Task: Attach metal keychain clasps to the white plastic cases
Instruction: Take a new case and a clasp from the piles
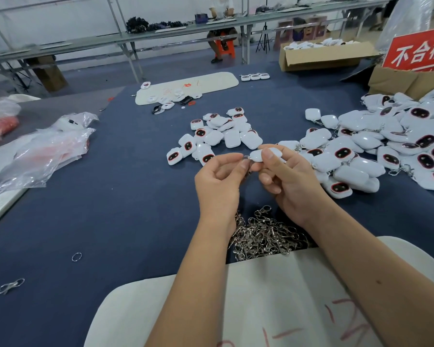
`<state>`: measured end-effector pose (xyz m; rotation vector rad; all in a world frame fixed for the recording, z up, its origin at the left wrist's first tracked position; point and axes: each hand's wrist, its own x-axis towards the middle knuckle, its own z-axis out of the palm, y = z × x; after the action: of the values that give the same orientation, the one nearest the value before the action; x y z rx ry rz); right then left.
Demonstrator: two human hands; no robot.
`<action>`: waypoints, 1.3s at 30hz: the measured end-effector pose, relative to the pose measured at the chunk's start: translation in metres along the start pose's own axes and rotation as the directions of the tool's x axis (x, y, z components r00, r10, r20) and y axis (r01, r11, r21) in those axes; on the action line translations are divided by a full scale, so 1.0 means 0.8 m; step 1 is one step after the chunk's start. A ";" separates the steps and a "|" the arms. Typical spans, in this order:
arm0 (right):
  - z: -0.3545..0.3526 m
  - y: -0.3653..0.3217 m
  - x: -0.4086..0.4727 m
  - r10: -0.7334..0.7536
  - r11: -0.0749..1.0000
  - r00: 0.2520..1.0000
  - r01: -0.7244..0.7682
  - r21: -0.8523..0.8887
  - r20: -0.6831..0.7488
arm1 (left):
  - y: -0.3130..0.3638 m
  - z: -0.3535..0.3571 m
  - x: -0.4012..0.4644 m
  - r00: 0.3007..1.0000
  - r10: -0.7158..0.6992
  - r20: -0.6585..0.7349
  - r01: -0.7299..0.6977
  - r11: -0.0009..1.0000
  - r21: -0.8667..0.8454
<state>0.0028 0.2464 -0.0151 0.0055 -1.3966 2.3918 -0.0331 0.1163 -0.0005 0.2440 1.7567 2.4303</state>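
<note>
While my right hand [290,176] grips a white case [259,154], my left hand [218,181] pinches a metal clasp [246,158] at its left end; spare clasps [263,234] lie below my grip.

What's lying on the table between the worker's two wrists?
In the head view, a tangled heap of metal clasps lies on the blue table between the left hand and right hand.

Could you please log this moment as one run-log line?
step: attaching clasp | right hand: grips white case | left hand: pinches clasp | clasp pile: near
</note>
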 end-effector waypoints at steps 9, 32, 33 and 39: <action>0.001 0.001 -0.001 -0.004 0.998 0.998 0.001 -0.056 -0.055 | 0.000 -0.012 0.007 0.972 0.211 0.107 -0.236 0.897 0.374; 0.002 0.000 -0.001 -0.074 0.995 0.997 0.074 -0.067 0.002 | 0.005 -0.006 0.005 0.971 -0.197 0.133 0.204 0.978 -0.041; 0.001 0.001 -0.001 -0.073 0.994 0.997 0.073 -0.081 0.004 | 0.005 -0.005 0.004 0.976 -0.183 0.115 0.190 0.980 -0.053; 0.001 0.007 0.000 -0.048 0.978 0.999 0.042 -0.203 -0.023 | 0.003 -0.004 0.004 1.000 -0.012 -0.021 0.011 1.000 -0.027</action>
<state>0.0010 0.2431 -0.0195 -0.0487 -1.6031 2.1947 -0.0373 0.1132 0.0010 0.2058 1.7272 2.4554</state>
